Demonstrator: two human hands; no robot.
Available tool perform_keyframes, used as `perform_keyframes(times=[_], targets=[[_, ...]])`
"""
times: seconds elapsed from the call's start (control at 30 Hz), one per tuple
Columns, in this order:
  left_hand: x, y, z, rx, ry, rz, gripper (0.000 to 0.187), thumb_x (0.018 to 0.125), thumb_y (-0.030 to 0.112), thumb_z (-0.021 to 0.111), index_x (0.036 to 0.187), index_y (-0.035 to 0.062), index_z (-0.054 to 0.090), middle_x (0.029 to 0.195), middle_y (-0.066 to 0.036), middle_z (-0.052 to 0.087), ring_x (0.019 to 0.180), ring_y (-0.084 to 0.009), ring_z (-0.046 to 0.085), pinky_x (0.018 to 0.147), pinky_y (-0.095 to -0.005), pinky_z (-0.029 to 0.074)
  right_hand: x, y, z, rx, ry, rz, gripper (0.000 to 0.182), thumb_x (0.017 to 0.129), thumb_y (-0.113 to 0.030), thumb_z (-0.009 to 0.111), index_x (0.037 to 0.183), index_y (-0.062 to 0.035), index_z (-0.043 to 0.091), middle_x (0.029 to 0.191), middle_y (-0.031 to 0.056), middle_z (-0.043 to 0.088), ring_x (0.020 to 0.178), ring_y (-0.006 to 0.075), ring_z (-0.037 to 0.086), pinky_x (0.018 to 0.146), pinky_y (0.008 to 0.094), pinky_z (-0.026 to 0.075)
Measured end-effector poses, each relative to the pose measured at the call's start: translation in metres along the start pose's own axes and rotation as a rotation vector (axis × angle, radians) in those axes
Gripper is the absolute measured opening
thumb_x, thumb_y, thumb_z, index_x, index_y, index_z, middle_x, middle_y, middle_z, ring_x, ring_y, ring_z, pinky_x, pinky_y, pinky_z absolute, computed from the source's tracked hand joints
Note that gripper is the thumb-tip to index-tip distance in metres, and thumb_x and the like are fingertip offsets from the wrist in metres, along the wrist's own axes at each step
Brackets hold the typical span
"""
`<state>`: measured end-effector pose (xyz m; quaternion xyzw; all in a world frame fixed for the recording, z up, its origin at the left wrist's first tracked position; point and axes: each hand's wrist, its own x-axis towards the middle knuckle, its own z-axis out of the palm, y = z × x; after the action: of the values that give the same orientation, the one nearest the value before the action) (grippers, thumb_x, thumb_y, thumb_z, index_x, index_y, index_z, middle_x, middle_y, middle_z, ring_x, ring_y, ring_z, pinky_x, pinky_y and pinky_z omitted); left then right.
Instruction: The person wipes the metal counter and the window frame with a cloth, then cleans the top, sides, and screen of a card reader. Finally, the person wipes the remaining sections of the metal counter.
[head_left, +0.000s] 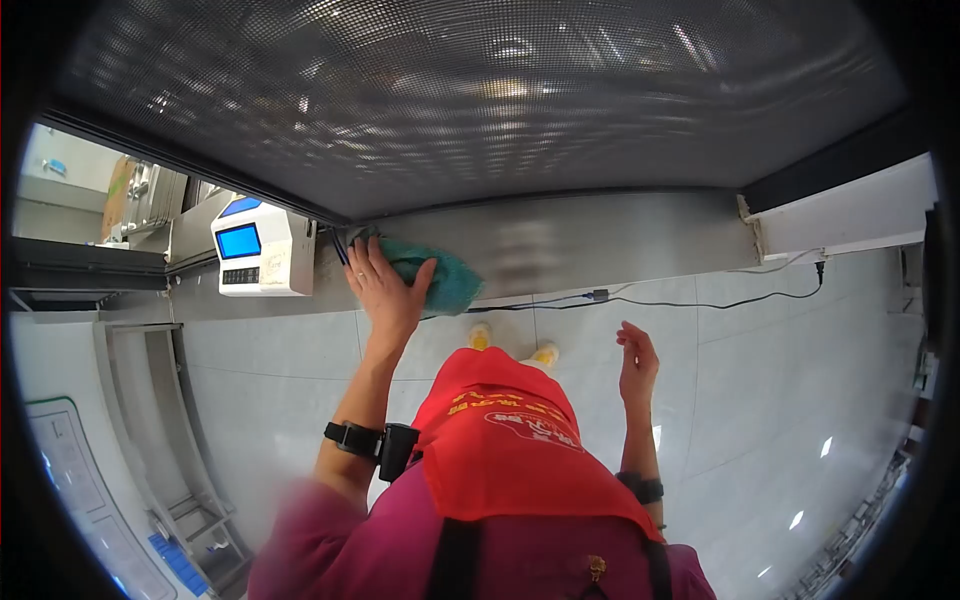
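Your L hand point(385, 297) lies palm-down on the green cloth point(452, 280), fingers fwd and nearly straight, thumb angled out to the R. Can't tell from here whether a fold is pinched under it. The cloth sits bunched on the metal surface point(640, 235), at its front edge, R of the white device point(285, 255) w/ a lit blue screen point(238, 241) and this side of the dark mesh panel point(500, 110). Your L arm point(372, 385) reaches fwd, black strap point(352, 437) round it. Your R hand point(638, 362) is well apart from the L, raised over the tiled floor point(760, 380) short of the surface, fingers loosely bent; R forearm point(638, 435) points fwd, beside your red apron point(500, 475). A black cable point(735, 303) runs near the surface's front edge, btwn cloth and R end.
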<state>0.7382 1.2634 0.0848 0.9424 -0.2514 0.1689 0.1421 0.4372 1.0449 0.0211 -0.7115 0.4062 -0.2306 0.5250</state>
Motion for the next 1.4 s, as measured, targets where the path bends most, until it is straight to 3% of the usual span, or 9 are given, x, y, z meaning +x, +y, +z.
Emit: perform_keyframes(times=[0.23, 0.4, 0.53, 0.63, 0.7, 0.9, 1.0, 1.17, 1.4], targets=[[0.01, 0.037, 0.024, 0.012, -0.095, 0.157, 0.094, 0.073, 0.049, 0.071, 0.132, -0.0141, 0.034, 0.127, -0.031, 0.044, 0.128, -0.0456, 0.034, 0.108, -0.0528, 0.027, 0.005, 0.01, -0.025, 0.024, 0.023, 0.046, 0.025, 0.096, 0.0, 0.044, 0.114, -0.0001, 0.062, 0.101, 0.0089, 0.066, 0.092, 0.0163, 0.063, 0.083, 0.0286, 0.051], [0.006, 0.106, 0.04, -0.183, -0.167, 0.278, 0.083, 0.074, 0.042, 0.073, 0.132, -0.0064, 0.038, 0.128, -0.03, 0.042, 0.123, -0.0455, 0.04, 0.103, -0.0513, 0.034, 0.009, 0.007, -0.023, 0.042, 0.02, 0.021, 0.025, 0.096, 0.0, 0.044, 0.115, 0.0002, 0.062, 0.101, 0.0089, 0.066, 0.093, 0.0162, 0.062, 0.084, 0.0288, 0.051], [0.014, 0.098, 0.03, -0.431, -0.271, 0.34, 0.081, 0.074, 0.041, 0.073, 0.134, -0.0017, 0.038, 0.132, -0.03, 0.038, 0.122, -0.0455, 0.039, 0.101, -0.0502, 0.036, 0.012, 0.004, -0.019, 0.023, 0.014, -0.007, 0.023, 0.096, 0.001, 0.045, 0.111, 0.0, 0.063, 0.097, 0.0082, 0.066, 0.088, 0.0165, 0.064, 0.076, 0.0282, 0.051], [0.012, 0.061, 0.021, -0.345, -0.219, 0.23, 0.081, 0.074, 0.041, 0.074, 0.134, -0.0011, 0.04, 0.134, -0.029, 0.035, 0.124, -0.045, 0.037, 0.101, -0.0497, 0.036, 0.017, 0.003, -0.016, 0.028, 0.007, -0.01, 0.023, 0.096, 0.001, 0.045, 0.111, 0.0001, 0.063, 0.097, 0.0087, 0.066, 0.088, 0.0164, 0.064, 0.076, 0.0285, 0.051], [0.006, 0.034, 0.009, -0.225, -0.144, -0.001, 0.081, 0.072, 0.04, 0.076, 0.131, -0.0037, 0.042, 0.13, -0.028, 0.04, 0.124, -0.0444, 0.037, 0.103, -0.051, 0.033, 0.022, 0.001, -0.019, 0.022, -0.001, -0.002, 0.024, 0.096, 0.0, 0.045, 0.113, -0.0001, 0.062, 0.099, 0.0085, 0.066, 0.09, 0.0162, 0.063, 0.08, 0.029, 0.051], [0.002, 0.013, 0.014, 0.125, -0.033, -0.018, 0.076, 0.077, 0.041, 0.07, 0.13, -0.0061, 0.044, 0.132, -0.028, 0.04, 0.127, -0.0436, 0.034, 0.105, -0.0499, 0.03, 0.021, 0.006, -0.023, 0.046, 0.008, 0.025, 0.025, 0.096, 0.0, 0.044, 0.113, 0.0002, 0.062, 0.1, 0.0086, 0.066, 0.091, 0.0161, 0.062, 0.083, 0.029, 0.051], [0.003, 0.04, 0.018, 0.063, -0.211, -0.022, 0.075, 0.081, 0.041, 0.067, 0.132, -0.0073, 0.042, 0.132, -0.028, 0.041, 0.128, -0.0425, 0.034, 0.106, -0.0496, 0.029, 0.016, 0.015, -0.03, 0.051, 0.041, 0.041, 0.024, 0.096, 0.0, 0.045, 0.112, -0.0001, 0.062, 0.097, 0.0085, 0.066, 0.088, 0.0161, 0.063, 0.078, 0.028, 0.05], [0.0, 0.136, 0.045, -0.14, -0.235, 0.394, 0.069, 0.082, 0.035, 0.065, 0.132, -0.0066, 0.042, 0.13, -0.029, 0.043, 0.123, -0.0452, 0.038, 0.106, -0.0505, 0.033, 0.008, 0.027, -0.05, 0.065, 0.107, 0.072, 0.024, 0.096, 0.0, 0.046, 0.112, -0.0005, 0.063, 0.096, 0.0085, 0.066, 0.087, 0.016, 0.063, 0.076, 0.0275, 0.05], [0.014, 0.221, 0.076, -0.169, -0.274, 0.624, 0.065, 0.087, 0.037, 0.059, 0.133, -0.0044, 0.042, 0.131, -0.026, 0.044, 0.123, -0.0425, 0.041, 0.105, -0.0491, 0.034, -0.008, 0.045, -0.081, 0.077, 0.207, 0.104, 0.024, 0.096, -0.001, 0.045, 0.113, -0.0001, 0.063, 0.097, 0.0079, 0.066, 0.089, 0.016, 0.063, 0.079, 0.0283, 0.05]])
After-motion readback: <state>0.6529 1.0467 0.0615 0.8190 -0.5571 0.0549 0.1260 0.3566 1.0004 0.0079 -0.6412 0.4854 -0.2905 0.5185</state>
